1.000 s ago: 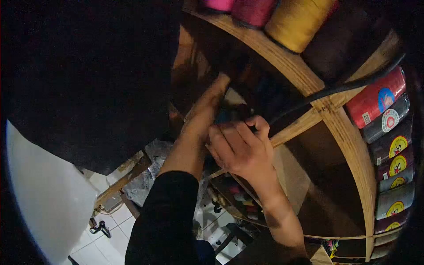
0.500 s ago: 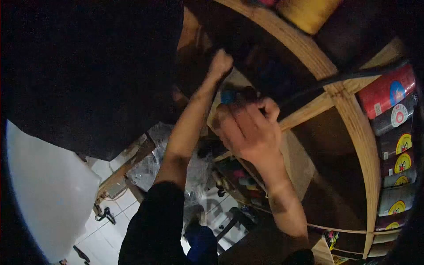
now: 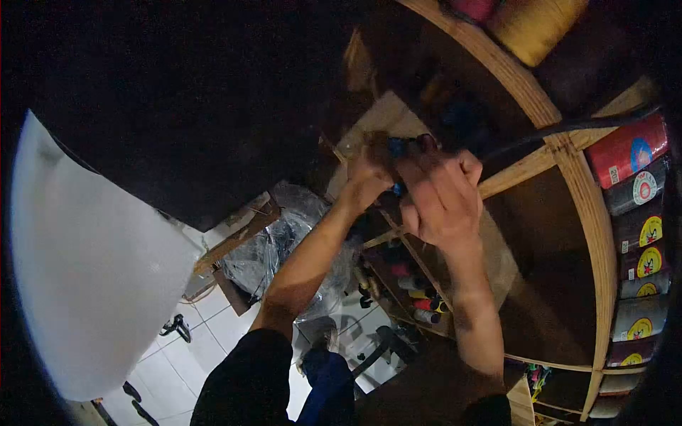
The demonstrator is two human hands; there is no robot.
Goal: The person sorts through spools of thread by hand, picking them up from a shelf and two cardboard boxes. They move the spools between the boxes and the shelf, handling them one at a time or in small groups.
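Note:
My left hand (image 3: pixel 371 176) is closed, its fingers curled in beside the fingers of my right hand. My right hand (image 3: pixel 446 199) is seen from the back, fingers bent and closed together. A small blue and dark object (image 3: pixel 399 147) shows at the fingertips between both hands; its kind cannot be made out in the dim light. Behind the hands is a pale wooden board (image 3: pixel 387 113) in the shadowed shelf compartment.
A wooden shelf frame (image 3: pixel 579 177) curves down the right, with several labelled thread cones (image 3: pixel 648 261) and a yellow cone (image 3: pixel 536 28). A black cable (image 3: pixel 568 126) crosses the frame. Clear plastic wrapping (image 3: pixel 249 264) lies below, over white floor tiles (image 3: pixel 167 376). A white sheet-like surface (image 3: pixel 99 263) fills the left.
My left hand has come down from higher up to meet my right hand. My right hand has shifted slightly to the right. The view has tilted a little.

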